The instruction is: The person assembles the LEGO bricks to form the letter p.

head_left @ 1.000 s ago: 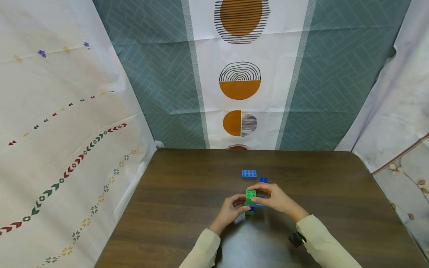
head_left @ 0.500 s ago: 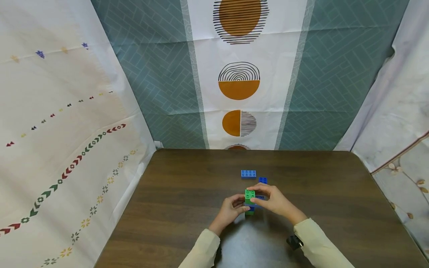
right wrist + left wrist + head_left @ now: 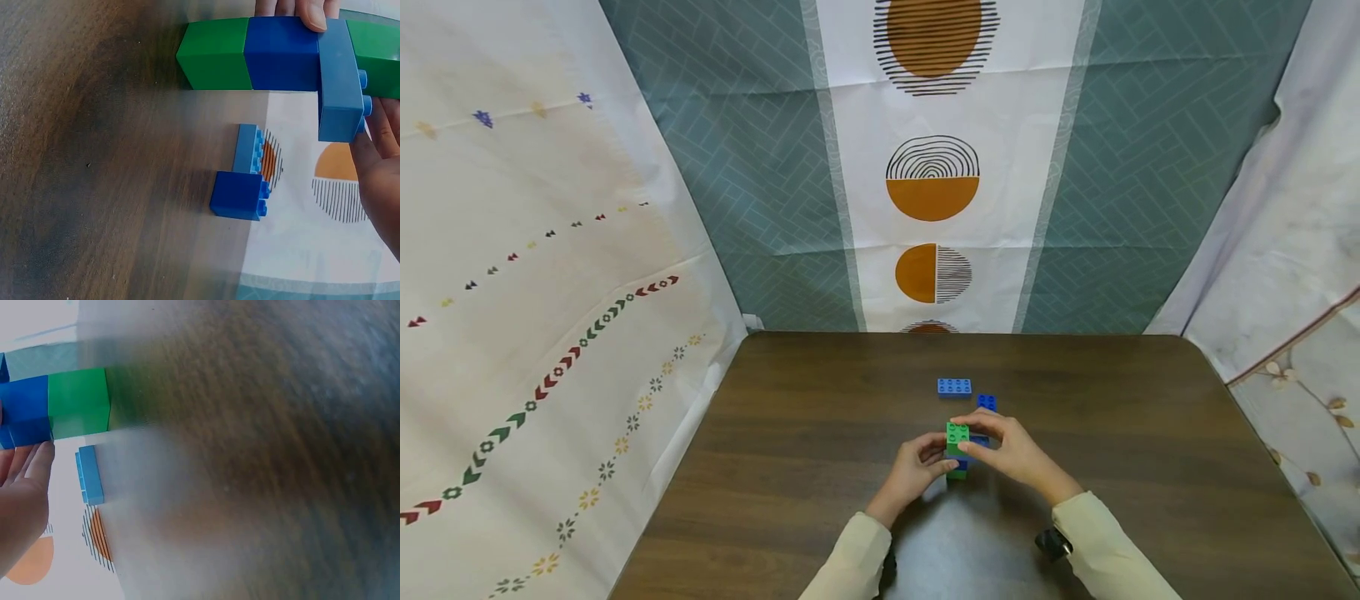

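A stack of building blocks stands on the table. From the bottom up it has a green block [image 3: 215,55], a dark blue block [image 3: 281,53], a wider light blue brick [image 3: 337,84] jutting to the right, and a top green block [image 3: 957,437]. At its left side, my left hand [image 3: 913,475] grips the stack around the dark blue block, with the thumb in front. My right hand [image 3: 1015,450] pinches the top green block between thumb and fingers. The fingers cover part of the light blue brick in the head view.
Behind the stack, a loose light blue brick [image 3: 954,387] and a dark blue block [image 3: 987,402] lie on the brown table [image 3: 820,400]. A patterned curtain [image 3: 936,192] hangs beyond the far edge, with white cloths on both sides.
My right forearm and wrist have dropped slightly and shifted left. Both hands keep their hold on the stack, and the loose blocks have not moved on the table.
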### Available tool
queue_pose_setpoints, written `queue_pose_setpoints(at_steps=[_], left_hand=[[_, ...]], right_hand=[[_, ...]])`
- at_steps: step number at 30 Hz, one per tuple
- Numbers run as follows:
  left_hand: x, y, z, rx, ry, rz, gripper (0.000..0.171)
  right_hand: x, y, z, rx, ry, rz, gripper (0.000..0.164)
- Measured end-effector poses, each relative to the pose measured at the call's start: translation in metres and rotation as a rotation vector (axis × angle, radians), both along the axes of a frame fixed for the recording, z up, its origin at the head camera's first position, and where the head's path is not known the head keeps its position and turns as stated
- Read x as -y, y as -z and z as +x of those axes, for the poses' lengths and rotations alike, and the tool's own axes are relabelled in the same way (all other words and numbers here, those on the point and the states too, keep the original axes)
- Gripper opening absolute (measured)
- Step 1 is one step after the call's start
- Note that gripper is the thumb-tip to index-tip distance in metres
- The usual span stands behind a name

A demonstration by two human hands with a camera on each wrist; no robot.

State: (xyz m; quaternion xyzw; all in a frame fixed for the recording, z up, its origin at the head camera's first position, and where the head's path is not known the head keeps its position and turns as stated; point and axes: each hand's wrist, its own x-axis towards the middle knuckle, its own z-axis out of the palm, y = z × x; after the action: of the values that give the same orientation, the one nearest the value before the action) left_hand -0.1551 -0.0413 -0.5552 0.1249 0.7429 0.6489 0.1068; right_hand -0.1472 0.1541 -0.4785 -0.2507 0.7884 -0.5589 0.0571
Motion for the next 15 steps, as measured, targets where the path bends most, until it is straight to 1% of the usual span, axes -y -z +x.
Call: queue_pose_setpoints(at_steps=[3, 6, 13, 15], left_hand=[[0.001, 0.000, 0.000, 0.009, 0.000, 0.011, 0.038], [0.002, 0.001, 0.001, 0.005, 0.007, 0.041, 0.040], [0.002, -0.001, 0.001, -0.014, 0.009, 0.130, 0.041], [0.001, -0.001, 0.001, -0.026, 0.006, 0.149, 0.042]], right_hand=[[0.001, -0.003, 0.001, -0.001, -0.001, -0.018, 0.035], [0.000, 0.000, 0.000, -0.009, -0.003, -0.023, 0.035], [-0.004, 0.028, -0.011, -0.015, 0.013, -0.013, 0.036], [-0.005, 0.031, -0.012, -0.021, 0.009, -0.016, 0.035]])
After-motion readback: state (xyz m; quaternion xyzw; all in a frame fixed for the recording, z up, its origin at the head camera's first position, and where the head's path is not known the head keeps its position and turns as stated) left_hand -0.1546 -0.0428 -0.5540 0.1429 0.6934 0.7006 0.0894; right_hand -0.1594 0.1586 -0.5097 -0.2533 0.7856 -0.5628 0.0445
